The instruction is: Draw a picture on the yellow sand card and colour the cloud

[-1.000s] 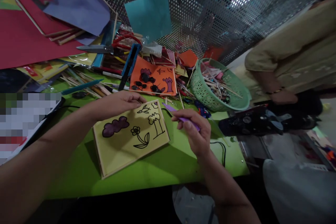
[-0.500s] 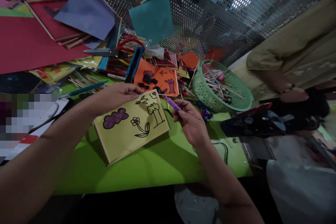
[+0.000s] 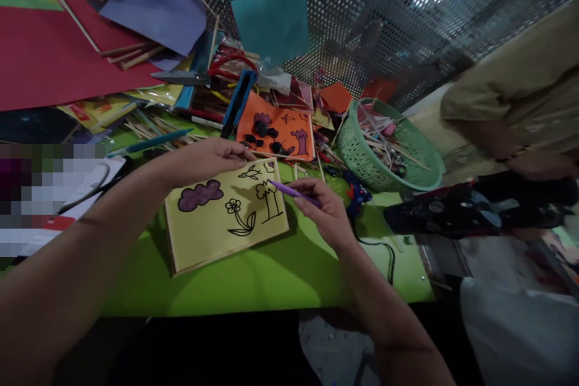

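Observation:
A yellow panel (image 3: 203, 238) with thin wooden edges lies tilted on the green table, bearing a purple cloud and black outlines of a flower, a tree and a bird. My left hand (image 3: 217, 160) rests over its top edge, fingers closed on the rim. My right hand (image 3: 323, 208) pinches a purple marker (image 3: 294, 193), whose tip is over the tree's crown. Behind the panel lies an orange sheet (image 3: 289, 148) with similar drawings and black round pieces.
A green basket (image 3: 357, 154) of sticks stands at the right, near a person in a tan garment (image 3: 502, 90). Scissors (image 3: 181, 77), a teal pen (image 3: 158, 142), red paper (image 3: 58, 63) and a teal sheet (image 3: 271, 21) are at the back. The green table (image 3: 226, 289) extends in front.
The marker in my right hand has swung from beside the panel to over the tree, its tip now pointing left. The panel has turned slightly.

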Motion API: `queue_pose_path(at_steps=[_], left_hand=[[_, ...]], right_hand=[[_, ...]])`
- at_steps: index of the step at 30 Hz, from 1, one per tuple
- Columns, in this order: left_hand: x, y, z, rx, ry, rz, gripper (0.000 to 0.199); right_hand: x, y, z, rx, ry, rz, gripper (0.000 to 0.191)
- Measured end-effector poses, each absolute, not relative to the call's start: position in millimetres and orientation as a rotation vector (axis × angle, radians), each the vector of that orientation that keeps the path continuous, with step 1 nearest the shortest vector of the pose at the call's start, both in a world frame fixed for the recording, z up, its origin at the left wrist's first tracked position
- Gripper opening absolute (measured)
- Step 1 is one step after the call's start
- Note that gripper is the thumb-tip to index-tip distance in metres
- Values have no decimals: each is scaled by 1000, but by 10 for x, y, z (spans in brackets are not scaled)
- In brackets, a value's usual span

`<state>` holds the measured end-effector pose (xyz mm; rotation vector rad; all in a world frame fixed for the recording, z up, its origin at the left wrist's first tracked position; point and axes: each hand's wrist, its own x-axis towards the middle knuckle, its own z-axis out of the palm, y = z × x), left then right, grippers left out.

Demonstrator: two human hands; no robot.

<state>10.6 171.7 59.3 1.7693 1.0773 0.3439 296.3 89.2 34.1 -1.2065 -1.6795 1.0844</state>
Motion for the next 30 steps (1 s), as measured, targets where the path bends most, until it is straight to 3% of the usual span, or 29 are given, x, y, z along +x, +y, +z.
queue_pose_path(at_steps=[11, 30], left_hand=[[110, 1745, 496, 1872, 963, 314, 38], [164, 1683, 597, 1891, 972, 300, 37]], right_hand=[[2947, 909, 371, -1181, -1976, 829, 14], [2944, 888, 364, -1202, -2054, 735, 16]])
